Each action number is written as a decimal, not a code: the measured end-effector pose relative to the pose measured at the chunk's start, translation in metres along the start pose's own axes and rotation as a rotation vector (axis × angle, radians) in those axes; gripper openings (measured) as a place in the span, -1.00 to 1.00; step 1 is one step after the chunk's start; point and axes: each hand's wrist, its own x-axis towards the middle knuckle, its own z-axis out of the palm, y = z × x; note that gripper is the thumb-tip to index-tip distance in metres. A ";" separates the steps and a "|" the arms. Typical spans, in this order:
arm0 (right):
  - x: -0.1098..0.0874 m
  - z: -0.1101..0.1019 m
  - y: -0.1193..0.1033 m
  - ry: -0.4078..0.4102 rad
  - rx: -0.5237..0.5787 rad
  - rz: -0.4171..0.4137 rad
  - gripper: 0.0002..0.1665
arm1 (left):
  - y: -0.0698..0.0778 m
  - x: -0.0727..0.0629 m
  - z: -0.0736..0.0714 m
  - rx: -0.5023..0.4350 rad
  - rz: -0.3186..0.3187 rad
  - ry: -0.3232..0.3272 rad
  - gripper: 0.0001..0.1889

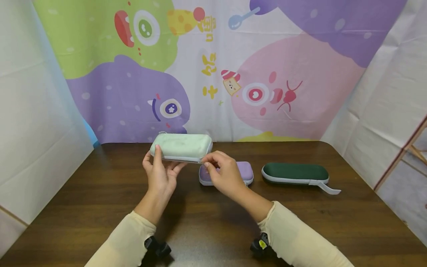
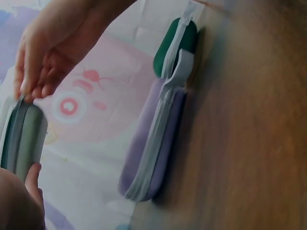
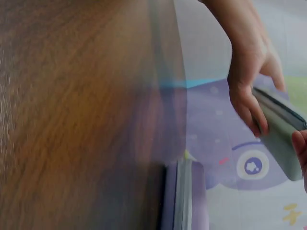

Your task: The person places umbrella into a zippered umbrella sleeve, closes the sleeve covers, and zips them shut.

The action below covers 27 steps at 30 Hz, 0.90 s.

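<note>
A mint-green zip case [image 1: 181, 145] is held up above the table by my left hand [image 1: 160, 178], thumb on its near face and fingers underneath. At the case's lower right corner, the thumb and fingertips of my right hand [image 1: 225, 174] pinch the zipper end; the pull itself is mostly hidden by them. A dark strip shows along the zipper side of the mint-green case [image 2: 31, 139] in the left wrist view. Behind the right hand, a lilac zip case [image 1: 245, 171] lies on the table, partly covered in the head view.
To the right lies a dark green zip case [image 1: 295, 172] with a pale strap [image 1: 328, 189] at its end. The brown wooden table [image 1: 207, 230] runs back to a cartoon-printed curtain [image 1: 200, 122]. White cloth walls stand on both sides.
</note>
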 end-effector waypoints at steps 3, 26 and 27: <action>0.000 -0.004 0.002 0.008 0.072 0.043 -0.85 | 0.008 0.005 -0.001 -0.001 0.027 -0.010 -0.67; 0.005 -0.031 0.028 0.120 0.048 0.155 -0.88 | 0.043 -0.001 -0.017 0.379 -0.232 -0.245 -0.03; 0.005 -0.031 0.029 0.122 0.036 0.162 -0.88 | 0.043 -0.002 -0.018 0.393 -0.238 -0.260 0.01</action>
